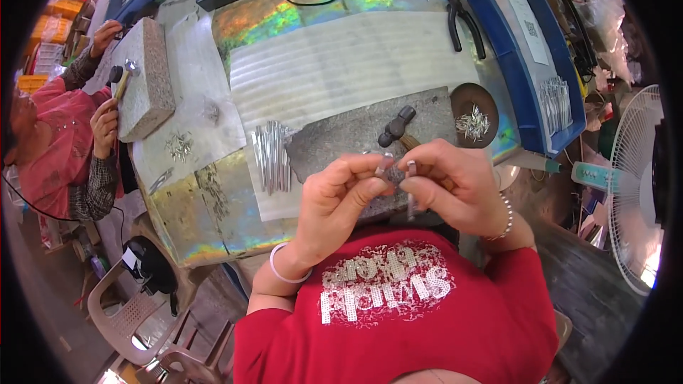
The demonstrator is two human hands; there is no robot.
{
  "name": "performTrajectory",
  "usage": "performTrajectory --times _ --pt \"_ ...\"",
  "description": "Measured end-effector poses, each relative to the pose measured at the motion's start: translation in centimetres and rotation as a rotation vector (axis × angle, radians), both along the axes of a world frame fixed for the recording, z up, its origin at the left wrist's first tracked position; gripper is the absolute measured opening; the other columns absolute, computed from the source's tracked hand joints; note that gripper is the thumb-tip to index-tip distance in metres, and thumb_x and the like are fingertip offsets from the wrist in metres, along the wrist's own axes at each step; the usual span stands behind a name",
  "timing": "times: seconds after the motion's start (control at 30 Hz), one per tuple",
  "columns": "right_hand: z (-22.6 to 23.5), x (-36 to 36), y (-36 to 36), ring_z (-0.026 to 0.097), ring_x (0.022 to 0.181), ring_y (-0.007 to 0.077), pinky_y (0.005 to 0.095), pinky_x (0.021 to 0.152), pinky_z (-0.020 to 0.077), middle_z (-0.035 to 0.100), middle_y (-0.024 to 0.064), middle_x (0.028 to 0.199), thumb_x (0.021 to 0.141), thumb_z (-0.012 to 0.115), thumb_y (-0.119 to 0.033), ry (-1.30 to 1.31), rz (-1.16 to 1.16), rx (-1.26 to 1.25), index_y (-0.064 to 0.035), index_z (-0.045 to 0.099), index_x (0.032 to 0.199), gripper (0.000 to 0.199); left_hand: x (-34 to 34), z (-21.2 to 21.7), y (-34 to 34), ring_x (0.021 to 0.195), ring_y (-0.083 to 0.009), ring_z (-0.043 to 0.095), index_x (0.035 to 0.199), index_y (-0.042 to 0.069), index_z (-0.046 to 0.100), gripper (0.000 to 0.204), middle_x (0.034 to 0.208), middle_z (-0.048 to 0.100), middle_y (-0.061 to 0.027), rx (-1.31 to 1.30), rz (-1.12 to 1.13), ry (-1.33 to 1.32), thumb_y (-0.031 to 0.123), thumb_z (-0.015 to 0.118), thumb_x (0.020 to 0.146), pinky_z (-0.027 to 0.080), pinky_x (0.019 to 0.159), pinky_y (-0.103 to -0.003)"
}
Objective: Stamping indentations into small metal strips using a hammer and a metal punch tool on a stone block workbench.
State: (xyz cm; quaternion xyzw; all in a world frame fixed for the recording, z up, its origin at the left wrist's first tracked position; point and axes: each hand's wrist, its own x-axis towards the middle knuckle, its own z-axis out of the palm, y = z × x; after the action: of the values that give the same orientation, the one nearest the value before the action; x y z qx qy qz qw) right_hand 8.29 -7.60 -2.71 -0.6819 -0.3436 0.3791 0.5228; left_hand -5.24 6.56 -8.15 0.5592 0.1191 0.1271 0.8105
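In front of my chest, my left hand (331, 203) pinches a small shiny piece (385, 164) between thumb and fingertips; its kind is too small to tell. Close beside it, my right hand (466, 185) is closed on a thin silvery metal strip (411, 203), whose end hangs below the fingers. Both sets of fingertips nearly meet over the near edge of a grey stone slab (341, 128). Just beyond them a hammer (397, 128) lies on the slab, its handle partly hidden by my right hand. Left of the slab lies a bundle of silvery metal strips (270, 160).
A brown round dish (466, 99) of small metal slivers sits right of the slab. Black-handled pliers (464, 25) lie farther back, beside a long blue tray (509, 75). At left, a person holds a hammer (122, 82) at a stone block (153, 85). A fan (640, 185) stands right.
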Motion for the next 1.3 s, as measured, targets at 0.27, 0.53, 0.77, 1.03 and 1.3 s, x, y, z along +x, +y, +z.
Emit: performTrajectory --times 0.27,0.53,0.77,1.03,1.3 --pt "-1.7 -1.3 1.1 0.059 0.059 0.0171 0.0265 0.051 0.0444 0.058 0.0078 0.071 0.082 0.067 -0.004 -0.383 -0.059 0.252 -0.0005 0.061 0.091 0.012 -0.8 0.6 -0.8 0.083 -0.0072 0.061 0.101 -0.003 0.058 0.012 0.087 0.065 -0.0046 0.007 0.048 0.055 -0.003 0.059 0.089 0.049 0.072 -0.020" --pt "-1.4 -1.9 0.8 0.060 0.058 0.0168 0.0265 0.051 0.0456 0.060 0.0084 0.071 0.080 0.069 -0.003 -0.298 -0.078 0.208 -0.0006 0.061 0.093 0.015 -1.0 0.1 -1.0 0.076 -0.0058 0.061 0.100 -0.001 0.059 0.015 0.082 0.065 -0.0048 0.112 0.036 0.018 -0.004 0.061 0.086 0.050 0.066 -0.020" --pt "-1.4 -1.5 1.1 0.061 0.058 0.0185 0.0269 0.051 0.0463 0.060 0.0085 0.071 0.080 0.069 -0.003 -0.336 -0.037 0.263 -0.0009 0.062 0.093 0.016 -0.8 0.2 -0.8 0.079 -0.0076 0.064 0.101 -0.002 0.059 0.015 0.086 0.067 -0.0064 0.086 0.027 -0.008 -0.004 0.062 0.086 0.051 0.068 -0.020" --pt "-1.0 -1.3 0.7 0.062 0.060 0.0205 0.0270 0.052 0.0463 0.061 0.0095 0.070 0.079 0.070 -0.003 -0.322 -0.012 0.212 -0.0005 0.062 0.091 0.015 -0.7 0.5 -0.7 0.075 -0.0066 0.064 0.098 0.000 0.059 0.014 0.082 0.068 -0.0066 0.234 -0.010 0.021 -0.002 0.064 0.085 0.051 0.065 -0.022" --pt "-2.0 -1.9 0.6 0.061 0.055 0.0064 0.0196 0.046 0.0449 0.063 0.0041 0.064 0.085 0.066 -0.006 0.158 -0.132 0.129 0.0011 0.057 0.082 0.012 -0.7 0.8 -0.7 0.078 -0.0090 0.064 0.097 -0.003 0.055 0.011 0.083 0.068 -0.0077 -0.119 -0.157 0.112 0.004 0.060 0.090 0.052 0.067 -0.022"
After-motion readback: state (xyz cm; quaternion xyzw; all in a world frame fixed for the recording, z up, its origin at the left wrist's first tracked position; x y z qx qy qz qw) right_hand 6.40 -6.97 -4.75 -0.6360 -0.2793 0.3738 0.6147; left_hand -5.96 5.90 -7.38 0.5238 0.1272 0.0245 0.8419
